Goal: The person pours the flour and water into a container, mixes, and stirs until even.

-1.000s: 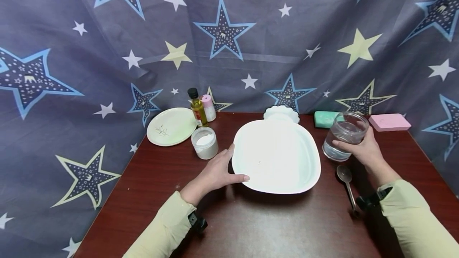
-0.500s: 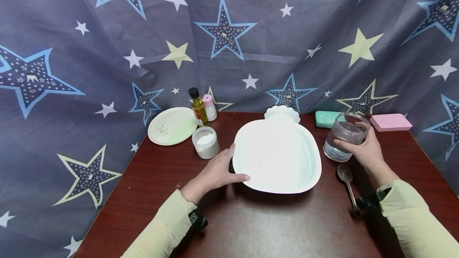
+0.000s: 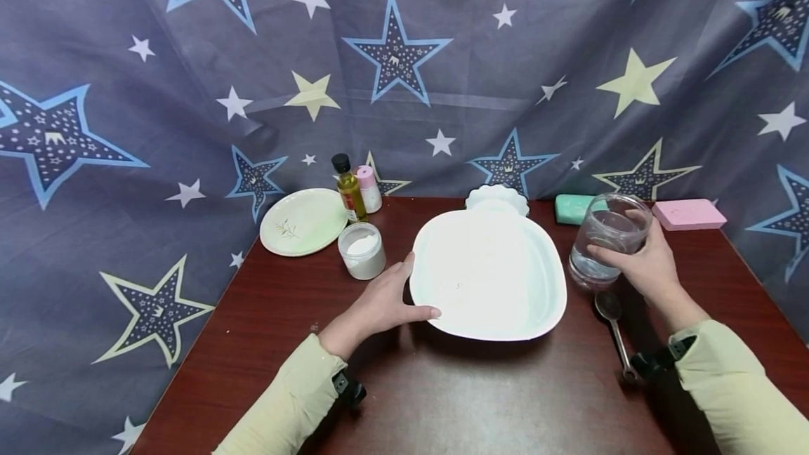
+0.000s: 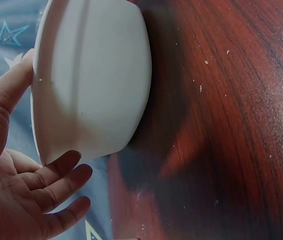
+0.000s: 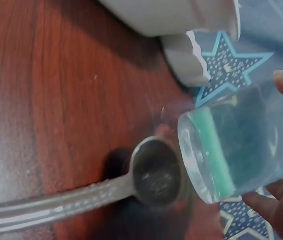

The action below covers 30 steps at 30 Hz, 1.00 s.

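A large white bowl (image 3: 487, 276) stands empty in the middle of the dark wooden table (image 3: 442, 399). My left hand (image 3: 385, 300) rests against its near-left corner, thumb on the rim and fingers relaxed along the outside; the left wrist view shows the bowl (image 4: 91, 75) beside my left hand (image 4: 26, 165). My right hand (image 3: 638, 265) grips a clear glass (image 3: 609, 237) partly filled with water, just right of the bowl. In the right wrist view the glass (image 5: 241, 145) hangs slightly above the table, over a metal spoon (image 5: 156, 172). That spoon (image 3: 616, 332) lies by my right wrist.
At the back left are a pale green plate (image 3: 303, 222), an oil bottle (image 3: 350, 189), a pink-capped bottle (image 3: 368, 190) and a jar of white powder (image 3: 362, 250). A fluted white dish (image 3: 497, 199), green block (image 3: 571, 208) and pink block (image 3: 687, 214) line the back edge.
My right hand has raised the glass slightly off the table. The left hand and the bowl have stayed put.
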Each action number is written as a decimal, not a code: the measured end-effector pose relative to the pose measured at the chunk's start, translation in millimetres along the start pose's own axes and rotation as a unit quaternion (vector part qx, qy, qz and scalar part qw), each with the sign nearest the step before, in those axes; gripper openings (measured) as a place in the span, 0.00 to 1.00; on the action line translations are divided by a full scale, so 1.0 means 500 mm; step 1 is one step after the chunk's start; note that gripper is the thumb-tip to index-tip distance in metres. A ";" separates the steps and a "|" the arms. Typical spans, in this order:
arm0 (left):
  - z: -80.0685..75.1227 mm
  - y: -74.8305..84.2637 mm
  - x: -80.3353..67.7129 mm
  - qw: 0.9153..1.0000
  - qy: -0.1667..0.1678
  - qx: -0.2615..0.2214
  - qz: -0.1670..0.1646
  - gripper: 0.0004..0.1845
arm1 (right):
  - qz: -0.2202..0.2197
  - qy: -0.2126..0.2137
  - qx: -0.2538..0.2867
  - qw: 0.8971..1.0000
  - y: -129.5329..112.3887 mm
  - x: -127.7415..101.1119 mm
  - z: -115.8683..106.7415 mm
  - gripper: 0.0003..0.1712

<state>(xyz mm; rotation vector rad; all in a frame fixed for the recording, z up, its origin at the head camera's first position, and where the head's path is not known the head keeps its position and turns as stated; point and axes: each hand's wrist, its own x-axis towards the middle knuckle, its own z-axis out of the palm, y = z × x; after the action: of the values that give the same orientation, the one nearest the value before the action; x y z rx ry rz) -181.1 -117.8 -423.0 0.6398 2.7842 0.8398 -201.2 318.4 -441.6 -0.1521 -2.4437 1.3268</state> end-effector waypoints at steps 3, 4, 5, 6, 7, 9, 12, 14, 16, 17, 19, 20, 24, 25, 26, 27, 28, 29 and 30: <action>0.000 0.000 0.000 1.000 -0.002 0.001 0.000 0.61 | -0.010 0.020 -0.004 1.000 -0.016 -0.002 -0.003 0.53; 0.000 0.000 0.000 1.000 -0.002 0.001 0.000 0.61 | -0.014 0.027 -0.006 1.000 -0.023 -0.002 -0.004 0.52; 0.000 0.001 0.000 1.000 -0.003 0.001 -0.001 0.61 | -0.017 0.031 -0.007 0.999 -0.029 -0.004 -0.006 0.52; 0.000 0.001 0.000 1.000 -0.003 0.000 -0.001 0.61 | -0.022 0.034 -0.007 0.999 -0.035 -0.005 -0.007 0.52; 0.000 0.001 -0.001 1.000 -0.003 0.000 -0.001 0.61 | -0.025 0.036 -0.007 0.999 -0.041 -0.006 -0.008 0.51; 0.000 0.001 -0.001 1.000 -0.001 -0.002 0.000 0.61 | -0.030 0.037 -0.007 0.999 -0.054 -0.009 -0.011 0.51; 0.001 0.000 0.000 1.000 0.003 -0.003 0.003 0.61 | -0.037 0.034 -0.008 0.999 -0.071 -0.012 -0.016 0.50; 0.000 0.000 0.001 1.000 0.004 -0.005 0.005 0.61 | -0.040 0.032 -0.011 0.999 -0.081 -0.014 -0.020 0.51; 0.000 0.000 0.001 1.000 0.003 -0.006 0.003 0.61 | -0.043 0.029 -0.014 0.999 -0.089 -0.016 -0.022 0.52; 0.000 -0.001 0.001 1.000 0.003 -0.007 0.003 0.61 | -0.045 0.029 -0.015 0.998 -0.092 -0.017 -0.022 0.52; 0.000 -0.001 0.001 1.000 0.001 -0.008 0.001 0.61 | -0.051 0.028 -0.016 0.998 -0.100 -0.019 -0.022 0.52; 0.000 -0.002 0.001 1.000 0.001 -0.008 -0.001 0.61 | -0.056 0.029 -0.015 0.998 -0.104 -0.020 -0.022 0.51; 0.001 -0.003 0.001 1.000 0.000 -0.008 0.000 0.61 | -0.078 0.026 -0.017 0.996 -0.122 -0.022 -0.020 0.52; 0.001 -0.003 0.001 1.000 0.000 -0.008 0.000 0.61 | -0.084 0.024 -0.021 0.996 -0.126 -0.023 -0.019 0.52; 0.001 -0.003 0.001 1.000 0.000 -0.008 0.001 0.61 | -0.089 0.023 -0.027 0.995 -0.130 -0.023 -0.019 0.52; 0.001 -0.003 0.002 1.000 0.000 -0.007 0.001 0.61 | -0.094 0.021 -0.034 0.995 -0.133 -0.023 -0.019 0.53; 0.001 -0.003 0.002 1.000 0.000 -0.007 0.002 0.61 | -0.100 0.018 -0.042 0.994 -0.137 -0.023 -0.018 0.53; 0.001 -0.003 0.002 1.000 0.001 -0.006 0.002 0.61 | -0.104 0.014 -0.048 0.993 -0.140 -0.024 -0.017 0.54; 0.001 -0.003 0.002 1.000 0.001 -0.006 0.003 0.61 | -0.108 0.011 -0.057 0.992 -0.144 -0.025 -0.016 0.54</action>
<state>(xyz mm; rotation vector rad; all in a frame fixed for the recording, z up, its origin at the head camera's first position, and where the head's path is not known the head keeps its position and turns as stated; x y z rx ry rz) -182.3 -118.4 -424.1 0.6444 2.7786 0.8589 -181.4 281.8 -381.2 0.0671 -2.4390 1.0884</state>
